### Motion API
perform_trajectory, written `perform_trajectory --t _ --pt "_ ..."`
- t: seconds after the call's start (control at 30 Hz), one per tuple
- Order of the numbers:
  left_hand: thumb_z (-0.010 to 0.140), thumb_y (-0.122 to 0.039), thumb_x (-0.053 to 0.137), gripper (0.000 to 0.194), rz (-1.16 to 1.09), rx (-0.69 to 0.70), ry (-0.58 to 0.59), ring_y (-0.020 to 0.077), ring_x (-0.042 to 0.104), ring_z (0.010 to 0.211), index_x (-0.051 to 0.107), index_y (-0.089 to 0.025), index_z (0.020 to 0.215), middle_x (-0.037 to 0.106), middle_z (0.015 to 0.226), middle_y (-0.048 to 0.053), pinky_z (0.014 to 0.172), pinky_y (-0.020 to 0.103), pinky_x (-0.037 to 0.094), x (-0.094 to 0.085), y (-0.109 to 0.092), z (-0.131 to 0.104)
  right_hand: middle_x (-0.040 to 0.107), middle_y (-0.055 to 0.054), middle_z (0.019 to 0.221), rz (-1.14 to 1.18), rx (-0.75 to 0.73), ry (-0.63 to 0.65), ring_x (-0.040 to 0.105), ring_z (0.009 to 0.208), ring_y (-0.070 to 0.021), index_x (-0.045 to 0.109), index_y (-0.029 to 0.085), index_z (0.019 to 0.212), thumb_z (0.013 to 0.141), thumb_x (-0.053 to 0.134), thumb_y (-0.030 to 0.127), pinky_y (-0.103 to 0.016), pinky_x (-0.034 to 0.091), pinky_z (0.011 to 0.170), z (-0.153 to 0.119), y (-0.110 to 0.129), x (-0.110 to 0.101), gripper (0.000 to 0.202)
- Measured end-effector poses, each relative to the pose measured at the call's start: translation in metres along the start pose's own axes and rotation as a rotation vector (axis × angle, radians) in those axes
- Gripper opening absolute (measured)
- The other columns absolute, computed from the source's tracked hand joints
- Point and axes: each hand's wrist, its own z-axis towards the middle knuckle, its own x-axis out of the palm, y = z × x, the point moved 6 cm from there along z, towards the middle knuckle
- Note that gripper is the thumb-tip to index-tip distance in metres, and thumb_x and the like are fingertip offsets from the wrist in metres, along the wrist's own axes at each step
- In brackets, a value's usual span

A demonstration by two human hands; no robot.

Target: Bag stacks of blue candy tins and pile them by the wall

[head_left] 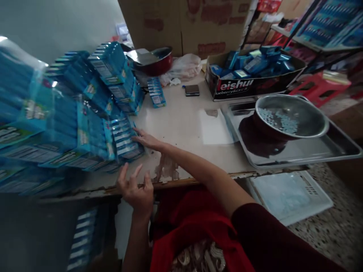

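Note:
My right hand [146, 139] reaches across to the left, its fingers stretched out against the right side of a blue box of packs [124, 138] that stands upright on the table. Below it, near the table's front edge, my left hand [137, 189] is raised with fingers apart and slightly curled, holding nothing. The blue box sits beside a large pile of similar blue boxes in clear wrap [62, 128] on the left. Another small blue box [155, 92] stands alone farther back on the table.
A steel bowl with small pale blue pieces [306, 117] rests on a metal tray [255, 162] at right. Behind it is a carton of blue packs [235, 90]. A red pan [164, 64], a small dark flat device [192, 90] and a white sheet [217, 130] lie on the table [181, 124].

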Motion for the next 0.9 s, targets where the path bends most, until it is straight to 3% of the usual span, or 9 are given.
perform_trajectory --t 0.13,0.2,0.27,0.37,0.43,0.5,0.67,0.8,0.9 --pt "0.098 -0.035 0.078 0.021 -0.047 0.062 0.067 0.035 0.063 0.137 0.078 -0.02 0.113 0.067 0.144 0.018 0.123 0.055 0.045 0.015 -0.015 -0.011 0.05 -0.001 0.173 -0.302 0.212 -0.028 0.056 0.15 -0.0127 0.036 0.02 0.17 0.118 0.041 0.042 -0.025 0.047 0.122 -0.063 -0.027 -0.097 0.057" --pt "0.098 -0.036 0.077 0.023 -0.125 0.044 0.155 0.0329 0.066 0.134 0.077 -0.022 0.115 0.071 0.137 0.016 0.124 0.053 0.045 0.04 -0.026 -0.006 0.06 -0.003 0.164 -0.445 0.255 0.004 0.058 0.145 -0.0139 0.047 0.018 0.163 0.115 0.048 0.037 -0.024 0.044 0.123 -0.114 -0.04 -0.15 0.052" --pt "0.095 -0.037 0.079 0.042 -0.257 -0.049 0.246 0.0316 0.065 0.136 0.07 -0.023 0.133 0.071 0.139 0.015 0.123 0.051 0.048 0.081 -0.035 0.009 0.065 -0.01 0.157 -0.514 0.302 0.022 0.055 0.148 -0.0267 0.063 0.015 0.15 0.104 0.062 0.021 -0.037 0.043 0.126 -0.167 -0.052 -0.196 0.046" --pt "0.086 -0.027 0.086 0.091 -0.457 -0.324 0.282 0.0303 0.06 0.146 0.039 -0.022 0.164 0.057 0.159 0.02 0.122 0.046 0.049 0.166 -0.035 0.06 0.046 -0.031 0.168 -0.782 0.448 0.096 0.043 0.157 -0.044 0.052 0.002 0.157 0.088 0.063 -0.001 -0.055 0.04 0.124 -0.227 -0.075 -0.241 0.07" --pt "0.084 -0.018 0.084 0.1 -0.398 -0.529 0.214 0.0309 0.051 0.155 0.028 -0.013 0.167 0.046 0.167 0.027 0.129 0.044 0.041 0.223 -0.023 0.112 0.047 -0.03 0.167 -0.992 0.486 0.188 0.051 0.152 -0.041 0.047 0.007 0.161 0.091 0.058 -0.001 -0.049 0.048 0.116 -0.243 -0.087 -0.257 0.071" --pt "0.083 -0.017 0.088 0.109 -0.274 -0.624 0.173 0.0331 0.033 0.166 0.021 0.0 0.166 0.034 0.172 0.034 0.136 0.04 0.028 0.271 -0.009 0.167 0.065 -0.025 0.149 -1.08 0.489 0.296 0.068 0.131 -0.0337 0.056 0.011 0.15 0.098 0.053 0.003 -0.039 0.055 0.1 -0.244 -0.095 -0.262 0.053" --pt "0.078 -0.011 0.094 0.124 -0.108 -0.52 0.195 0.036 0.026 0.167 0.009 0.002 0.167 0.026 0.173 0.037 0.136 0.043 0.022 0.351 0.014 0.252 0.077 -0.019 0.11 -1.098 0.422 0.447 0.075 0.106 -0.0289 0.068 0.012 0.12 0.105 0.043 0.008 -0.034 0.053 0.083 -0.232 -0.094 -0.259 0.029" --pt "0.079 -0.006 0.088 0.111 0.013 -0.41 0.178 0.0347 0.043 0.154 0.019 -0.006 0.166 0.04 0.165 0.026 0.132 0.046 0.03 0.37 0.027 0.262 0.075 -0.02 0.113 -1.099 0.387 0.449 0.074 0.107 -0.0319 0.067 0.013 0.125 0.103 0.048 0.009 -0.035 0.051 0.078 -0.232 -0.092 -0.257 0.029" --pt "0.079 -0.006 0.084 0.107 0.09 -0.413 0.179 0.0378 0.044 0.151 0.022 -0.006 0.166 0.04 0.164 0.025 0.131 0.05 0.032 0.351 0.021 0.243 0.075 -0.021 0.114 -1.091 0.373 0.505 0.075 0.104 -0.0303 0.067 0.013 0.126 0.104 0.045 0.007 -0.033 0.048 0.075 -0.233 -0.095 -0.258 0.031"
